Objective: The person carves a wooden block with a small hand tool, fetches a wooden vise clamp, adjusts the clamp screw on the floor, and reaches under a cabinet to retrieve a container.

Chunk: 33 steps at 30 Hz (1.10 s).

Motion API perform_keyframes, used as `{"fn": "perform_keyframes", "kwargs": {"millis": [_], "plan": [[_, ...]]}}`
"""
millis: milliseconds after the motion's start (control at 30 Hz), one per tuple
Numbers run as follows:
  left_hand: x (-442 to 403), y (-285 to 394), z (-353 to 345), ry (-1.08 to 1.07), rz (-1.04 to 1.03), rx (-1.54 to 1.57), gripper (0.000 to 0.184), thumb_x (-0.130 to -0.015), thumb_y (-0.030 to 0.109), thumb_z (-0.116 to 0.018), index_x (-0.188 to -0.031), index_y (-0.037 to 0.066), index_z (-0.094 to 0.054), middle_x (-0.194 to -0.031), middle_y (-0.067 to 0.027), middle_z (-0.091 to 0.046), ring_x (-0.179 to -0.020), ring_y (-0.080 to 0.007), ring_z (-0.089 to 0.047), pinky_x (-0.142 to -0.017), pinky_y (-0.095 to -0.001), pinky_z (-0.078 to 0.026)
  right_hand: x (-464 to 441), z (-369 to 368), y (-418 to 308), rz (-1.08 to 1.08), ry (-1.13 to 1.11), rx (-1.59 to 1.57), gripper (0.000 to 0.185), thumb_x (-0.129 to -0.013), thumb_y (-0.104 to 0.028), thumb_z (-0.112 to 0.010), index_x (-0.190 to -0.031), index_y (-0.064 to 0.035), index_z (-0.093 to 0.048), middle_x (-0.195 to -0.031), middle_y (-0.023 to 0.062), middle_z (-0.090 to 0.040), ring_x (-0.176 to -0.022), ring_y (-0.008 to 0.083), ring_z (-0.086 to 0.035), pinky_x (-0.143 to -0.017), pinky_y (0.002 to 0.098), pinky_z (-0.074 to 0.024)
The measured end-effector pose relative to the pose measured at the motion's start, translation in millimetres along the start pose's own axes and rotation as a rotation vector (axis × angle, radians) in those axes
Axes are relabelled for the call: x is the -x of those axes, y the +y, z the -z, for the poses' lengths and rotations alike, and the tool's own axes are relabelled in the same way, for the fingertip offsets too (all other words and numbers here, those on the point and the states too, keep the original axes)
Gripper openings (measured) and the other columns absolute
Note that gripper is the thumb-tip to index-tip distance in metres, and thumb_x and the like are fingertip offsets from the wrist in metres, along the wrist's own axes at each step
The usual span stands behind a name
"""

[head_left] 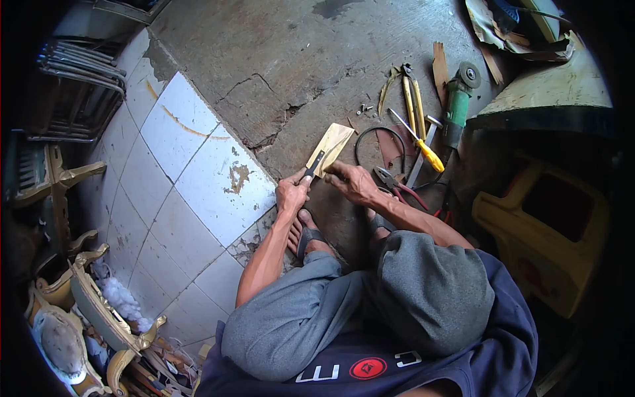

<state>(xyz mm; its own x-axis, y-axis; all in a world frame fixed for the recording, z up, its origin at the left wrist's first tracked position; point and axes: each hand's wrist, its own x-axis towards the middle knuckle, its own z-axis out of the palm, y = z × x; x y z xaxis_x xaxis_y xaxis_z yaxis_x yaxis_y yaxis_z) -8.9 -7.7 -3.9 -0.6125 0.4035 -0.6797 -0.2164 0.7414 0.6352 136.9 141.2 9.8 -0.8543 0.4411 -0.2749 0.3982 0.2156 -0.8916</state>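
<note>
My left hand (293, 193) is closed on the lower end of a narrow black bar (316, 162) with a slot in it. The bar lies across a flat yellow plate (336, 140), its far end pointing away from me. At the plate's lower right edge is my right hand (354, 182), its fingers curled together; what lies between them is hidden. Close to the right wrist are red-handled pliers (390, 177). A yellow-handled screwdriver (426, 153) lies further right, by long yellow-handled cutters (415, 99).
A green angle grinder (456, 106) lies on the concrete floor to the right, near a black cable loop (360, 142). White tiles (198, 178) cover the left side. Ornate gold furniture parts (99, 304) stand at lower left, a yellow frame (529, 245) at right.
</note>
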Motion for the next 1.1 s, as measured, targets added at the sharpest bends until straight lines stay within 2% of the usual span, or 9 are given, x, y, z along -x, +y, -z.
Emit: {"fn": "perform_keyframes", "kwargs": {"millis": [100, 300, 500, 567, 733, 800, 900, 933, 1100], "plan": [[-1.1, -2.5, -1.0, 0.008, 0.022, 0.004, 0.039, -0.091, 0.019, -0.071, -0.129, 0.009, -0.068, -0.073, -0.0039, -0.068, -0.053, -0.0097, -0.058, -0.050, -0.0256, -0.049, 1.8, -1.8, -0.5, -0.005, -0.133, 0.023, 0.027, -0.091, -0.025, -0.067, -0.109, -0.0045, -0.068, -0.094, 0.0240, -0.071, -0.086, 0.0404, -0.069, -0.075, 0.0476, -0.0531], [1.3, 1.2, -0.8, 0.017, 0.011, -0.010, 0.037, -0.091, 0.018, -0.071, -0.127, 0.012, -0.070, -0.073, -0.0039, -0.068, -0.052, -0.0101, -0.058, -0.051, -0.0259, -0.049, -0.1, -11.4, 7.6, 0.043, 0.182, -0.008, 0.026, -0.092, -0.022, -0.066, -0.110, -0.0038, -0.065, -0.089, 0.0242, -0.069, -0.083, 0.0425, -0.068, -0.072, 0.0496, -0.0517], [1.9, 5.0, -1.0, 0.017, 0.021, 0.001, 0.037, -0.091, 0.018, -0.071, -0.128, 0.011, -0.069, -0.072, -0.0041, -0.068, -0.052, -0.0104, -0.058, -0.050, -0.0259, -0.049, 0.1, -5.4, 1.9, 0.026, -0.023, -0.053, 0.027, -0.096, -0.024, -0.062, -0.118, -0.0060, -0.063, -0.093, 0.0219, -0.070, -0.087, 0.0406, -0.069, -0.076, 0.0460, -0.0532], [2.3, -1.6, 0.4, 0.003, -0.023, 0.009, 0.037, -0.091, 0.018, -0.071, -0.128, 0.010, -0.069, -0.072, -0.0045, -0.068, -0.052, -0.0104, -0.058, -0.050, -0.0261, -0.049, -0.6, -6.1, -3.6, -0.102, 0.153, -0.063, 0.028, -0.097, -0.024, -0.061, -0.118, -0.0061, -0.062, -0.097, 0.0224, -0.071, -0.091, 0.0403, -0.069, -0.077, 0.0458, -0.0533], [0.7, 0.8, -1.5, 0.006, -0.005, 0.003, 0.039, -0.092, 0.019, -0.071, -0.129, 0.009, -0.068, -0.071, -0.0043, -0.067, -0.051, -0.0103, -0.057, -0.050, -0.0261, -0.049, -5.9, -4.1, 2.6, -0.043, 0.154, -0.007, 0.027, -0.098, -0.024, -0.060, -0.118, -0.0069, -0.061, -0.100, 0.0224, -0.071, -0.093, 0.0391, -0.070, -0.078, 0.0458, -0.0533], [2.6, -2.3, -0.5, 0.008, 0.004, 0.023, 0.039, -0.092, 0.019, -0.071, -0.129, 0.009, -0.068, -0.071, -0.0042, -0.067, -0.051, -0.0103, -0.057, -0.050, -0.0262, -0.049, -6.9, -4.0, 2.5, -0.146, 0.400, -0.102, 0.028, -0.098, -0.026, -0.060, -0.119, -0.0070, -0.060, -0.100, 0.0224, -0.071, -0.094, 0.0393, -0.070, -0.079, 0.0460, -0.0535], [2.0, 2.2, -0.7, 0.010, -0.007, -0.004, 0.040, -0.092, 0.019, -0.071, -0.130, 0.008, -0.067, -0.072, -0.0040, -0.067, -0.051, -0.0102, -0.057, -0.049, -0.0265, -0.049, -7.5, 0.8, 4.6, -0.137, 0.330, -0.062, 0.029, -0.099, -0.026, -0.059, -0.120, -0.0061, -0.058, -0.103, 0.0225, -0.071, -0.096, 0.0400, -0.070, -0.081, 0.0450, -0.0540], [1.0, 1.2, -0.7, 0.002, -0.008, 0.012, 0.040, -0.092, 0.019, -0.071, -0.130, 0.008, -0.068, -0.072, -0.0040, -0.067, -0.051, -0.0103, -0.057, -0.050, -0.0266, -0.049, -6.7, 3.9, -1.0, -0.191, 0.346, 0.030, 0.027, -0.101, -0.019, -0.059, -0.121, -0.0015, -0.060, -0.105, 0.0183, -0.073, -0.097, 0.0268, -0.073, -0.083, 0.0363, -0.0548], [4.1, 0.9, -0.2, 0.006, -0.004, 0.012, 0.039, -0.091, 0.017, -0.070, -0.129, 0.010, -0.068, -0.073, -0.0044, -0.068, -0.052, -0.0106, -0.058, -0.050, -0.0266, -0.049, -12.0, 9.7, 8.2, -0.147, 0.488, -0.044, 0.027, -0.101, -0.021, -0.060, -0.120, -0.0018, -0.061, -0.100, 0.0182, -0.074, -0.092, 0.0269, -0.073, -0.083, 0.0362, -0.0546]]}}
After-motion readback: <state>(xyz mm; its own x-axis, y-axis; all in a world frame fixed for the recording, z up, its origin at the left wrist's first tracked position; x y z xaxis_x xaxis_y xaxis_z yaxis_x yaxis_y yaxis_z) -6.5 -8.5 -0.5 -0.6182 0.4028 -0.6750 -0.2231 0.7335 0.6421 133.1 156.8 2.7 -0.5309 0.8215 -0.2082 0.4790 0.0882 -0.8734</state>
